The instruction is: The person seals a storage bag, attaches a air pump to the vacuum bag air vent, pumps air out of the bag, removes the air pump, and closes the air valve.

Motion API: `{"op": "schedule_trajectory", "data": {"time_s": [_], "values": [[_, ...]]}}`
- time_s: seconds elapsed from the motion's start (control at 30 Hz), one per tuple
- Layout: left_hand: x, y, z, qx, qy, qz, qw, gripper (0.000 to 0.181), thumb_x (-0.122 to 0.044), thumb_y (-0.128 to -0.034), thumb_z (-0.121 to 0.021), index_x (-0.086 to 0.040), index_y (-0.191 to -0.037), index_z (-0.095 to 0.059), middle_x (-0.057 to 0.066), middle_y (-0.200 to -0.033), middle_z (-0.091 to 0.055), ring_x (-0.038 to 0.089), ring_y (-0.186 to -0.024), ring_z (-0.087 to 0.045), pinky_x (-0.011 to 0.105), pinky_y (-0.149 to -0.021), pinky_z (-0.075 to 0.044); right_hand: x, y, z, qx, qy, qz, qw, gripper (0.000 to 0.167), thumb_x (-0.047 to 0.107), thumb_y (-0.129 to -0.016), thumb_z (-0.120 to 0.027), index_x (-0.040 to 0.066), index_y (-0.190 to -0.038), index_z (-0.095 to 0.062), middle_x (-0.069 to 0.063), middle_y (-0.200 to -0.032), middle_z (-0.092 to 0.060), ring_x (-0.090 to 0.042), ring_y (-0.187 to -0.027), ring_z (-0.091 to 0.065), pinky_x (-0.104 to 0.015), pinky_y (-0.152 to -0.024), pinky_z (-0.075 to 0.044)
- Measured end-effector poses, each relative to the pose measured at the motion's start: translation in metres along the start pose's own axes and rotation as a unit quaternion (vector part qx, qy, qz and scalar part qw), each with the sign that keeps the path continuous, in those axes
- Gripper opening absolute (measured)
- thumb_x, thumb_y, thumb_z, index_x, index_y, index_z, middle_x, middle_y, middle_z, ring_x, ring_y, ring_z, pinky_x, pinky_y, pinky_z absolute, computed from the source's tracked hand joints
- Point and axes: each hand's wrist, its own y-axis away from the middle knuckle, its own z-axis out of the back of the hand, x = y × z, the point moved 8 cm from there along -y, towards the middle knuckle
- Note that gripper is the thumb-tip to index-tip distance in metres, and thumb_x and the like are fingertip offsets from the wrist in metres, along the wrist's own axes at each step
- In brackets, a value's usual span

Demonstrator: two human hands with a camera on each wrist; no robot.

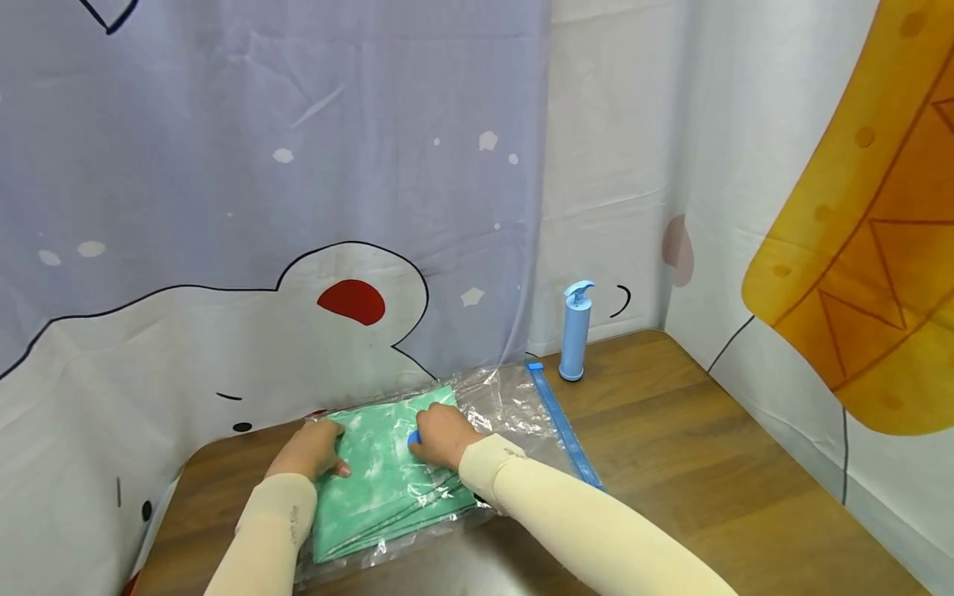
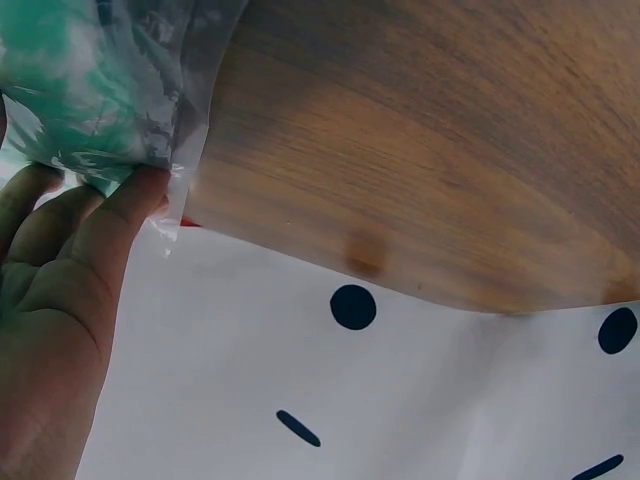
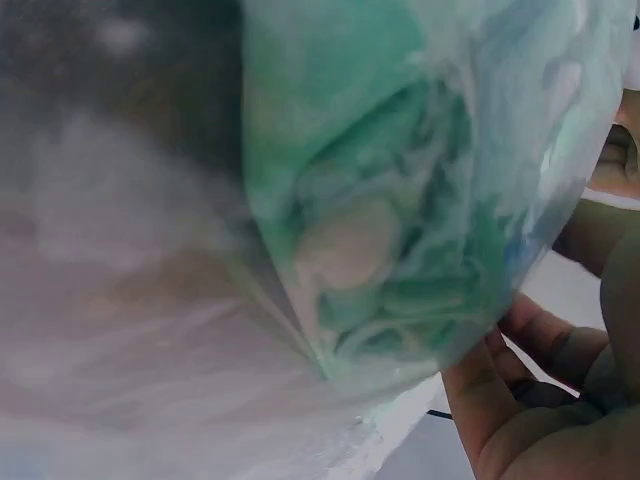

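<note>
A clear plastic vacuum storage bag [image 1: 514, 406] lies on the wooden table with a folded green cloth [image 1: 373, 497] inside it. My left hand [image 1: 309, 449] grips the bag's left end, thumb on top; in the left wrist view the left hand [image 2: 75, 250] has its fingertips at the bag's edge. Over the bag's middle, my right hand [image 1: 445, 434] holds the bag beside a small blue valve cap [image 1: 413, 437], partly hidden by the hand. The right wrist view shows the right hand [image 3: 550, 390] with curled fingers against the plastic, part of them covered.
A blue hand pump [image 1: 575, 335] stands upright near the back right corner of the table [image 1: 671, 463]. Along the bag's right end runs a blue zip seal with a slider [image 1: 535, 366]. Printed curtains [image 1: 417, 165] hang close behind the table and at its sides.
</note>
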Motion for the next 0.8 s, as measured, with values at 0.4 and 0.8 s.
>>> {"op": "schedule_trajectory", "data": {"time_s": [0.4, 0.8], "values": [[0.0006, -0.0025, -0.0001, 0.003, 0.001, 0.003, 1.0000, 0.092, -0.028, -0.0820, -0.099, 0.010, -0.156, -0.060, 0.039, -0.158, -0.060, 0.062, -0.150, -0.055, 0.070, -0.122, -0.051, 0.0082, -0.0027, -0.0010, 0.014, 0.028, 0.005, 0.9995, 0.028, 0.048, -0.095, -0.092, 0.024, -0.085, -0.081, 0.003, -0.086, -0.073, -0.015, -0.080, -0.070, -0.034, -0.069, -0.063], [-0.0046, 0.0013, 0.0056, -0.002, -0.002, -0.008, 1.0000, 0.087, -0.026, -0.0808, -0.101, 0.010, -0.152, -0.064, 0.037, -0.152, -0.066, 0.060, -0.144, -0.061, 0.069, -0.118, -0.054, 0.0003, 0.0014, 0.0029, 0.010, -0.012, -0.009, 0.9998, 0.035, 0.051, -0.102, -0.079, 0.019, -0.091, -0.069, 0.002, -0.084, -0.072, -0.017, -0.081, -0.070, -0.038, -0.071, -0.061]]}}
